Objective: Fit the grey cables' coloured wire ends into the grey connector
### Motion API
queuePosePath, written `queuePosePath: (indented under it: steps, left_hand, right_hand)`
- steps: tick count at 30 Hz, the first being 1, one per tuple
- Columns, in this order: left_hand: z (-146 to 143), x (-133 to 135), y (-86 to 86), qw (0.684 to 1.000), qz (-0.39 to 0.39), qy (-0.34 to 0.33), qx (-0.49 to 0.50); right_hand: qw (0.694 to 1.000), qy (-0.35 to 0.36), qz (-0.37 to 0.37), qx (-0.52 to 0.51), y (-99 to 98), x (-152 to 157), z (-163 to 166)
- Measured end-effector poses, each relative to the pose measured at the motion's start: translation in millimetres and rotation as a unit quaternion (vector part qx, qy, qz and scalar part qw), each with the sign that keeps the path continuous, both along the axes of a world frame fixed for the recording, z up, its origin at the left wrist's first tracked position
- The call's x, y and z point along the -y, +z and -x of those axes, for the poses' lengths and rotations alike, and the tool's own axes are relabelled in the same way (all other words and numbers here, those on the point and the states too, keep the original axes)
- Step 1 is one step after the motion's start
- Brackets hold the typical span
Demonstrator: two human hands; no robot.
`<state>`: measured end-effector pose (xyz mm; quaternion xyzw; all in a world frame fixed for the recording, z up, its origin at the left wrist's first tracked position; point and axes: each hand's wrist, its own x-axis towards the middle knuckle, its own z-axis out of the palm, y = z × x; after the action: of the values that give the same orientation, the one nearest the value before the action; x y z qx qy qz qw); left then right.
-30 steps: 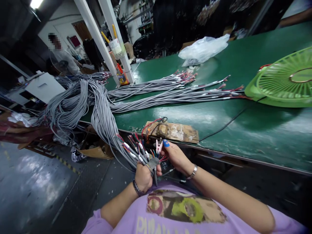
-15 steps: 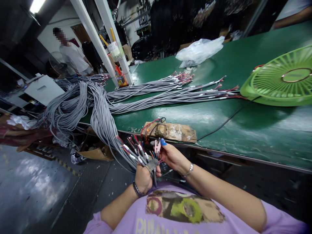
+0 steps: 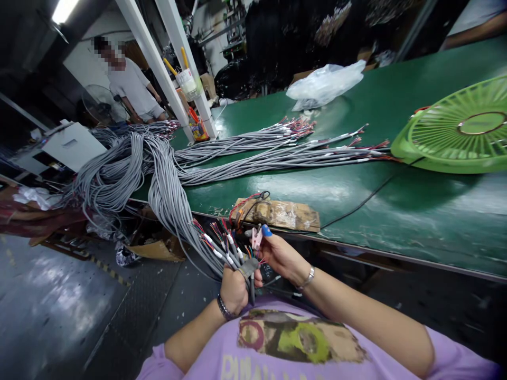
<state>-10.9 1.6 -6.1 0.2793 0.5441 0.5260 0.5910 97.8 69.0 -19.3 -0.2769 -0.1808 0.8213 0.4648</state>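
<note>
My left hand point(image 3: 233, 290) is closed round the ends of several grey cables point(image 3: 216, 261), low in front of my shirt. Stripped coloured wires point(image 3: 222, 230) and white sleeves fan out above that fist. A grey patch point(image 3: 249, 267) covers my left thumb area; whether it is tape or cloth I cannot tell. Close beside it, my right hand point(image 3: 283, 258) pinches a small pink clip point(image 3: 256, 239), with blue on one fingertip. A few thin coloured wires show between the two hands. My right palm and lower fingers are partly hidden.
On the green table point(image 3: 356, 211) lie more cable bundles point(image 3: 253, 163), a worn wooden block point(image 3: 291, 215) with wires, a plastic bag point(image 3: 327, 87) and a green fan point(image 3: 455, 126). White posts point(image 3: 178, 47) rise behind. A person point(image 3: 132, 87) stands at the far left.
My hands keep nearly the same hold and position. The person at the far left has shifted to the right and leans lower towards the cables.
</note>
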Motion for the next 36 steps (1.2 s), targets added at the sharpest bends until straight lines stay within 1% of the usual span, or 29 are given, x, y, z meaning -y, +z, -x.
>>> queuePosePath:
  steps: [4,7,13,16,18,21,23,26,31,33,36]
  left_hand:
    - [1.8,3.8,-1.8,1.0,-0.012,-0.007,-0.007]
    - [3.4,8.4,-2.5,1.0,-0.013,-0.014,-0.008]
    - [2.5,10.4,1.8,1.0,-0.019,0.01,0.0]
    - [1.2,8.0,3.4,0.999,-0.023,0.023,0.006]
    - [0.9,6.8,2.8,0.999,-0.022,0.029,0.006]
    - [1.4,6.3,-1.1,0.999,-0.026,0.029,-0.008]
    - [2.0,6.8,-5.1,0.999,-0.036,0.023,-0.028]
    - [3.1,8.1,-10.7,0.997,-0.042,0.009,-0.059]
    - [4.0,9.8,-12.0,0.995,-0.044,-0.013,-0.087]
    - [3.9,10.2,-12.0,0.995,-0.046,-0.008,-0.085]
    - [4.6,10.4,-14.7,0.996,-0.048,0.016,-0.072]
  right_hand:
    - [0.999,0.034,0.008,-0.007,-4.6,1.6,-4.6]
    - [0.998,0.063,0.004,-0.007,-3.8,4.0,-8.6]
    - [0.998,0.043,-0.037,0.023,6.6,7.7,-11.5]
    - [0.997,0.048,-0.048,0.035,8.6,8.3,-14.0]
    - [0.995,0.067,-0.052,0.057,8.7,10.0,-17.1]
    - [0.986,0.097,-0.064,0.118,10.5,16.7,-21.4]
    - [0.976,0.131,-0.092,0.144,13.7,23.0,-21.9]
    - [0.965,0.177,-0.141,0.135,18.1,30.7,-18.9]
    - [0.965,0.166,-0.157,0.13,17.1,33.5,-14.2]
    - [0.962,0.164,-0.166,0.141,16.3,33.2,-14.2]
    - [0.958,0.152,-0.176,0.166,16.2,33.0,-15.2]
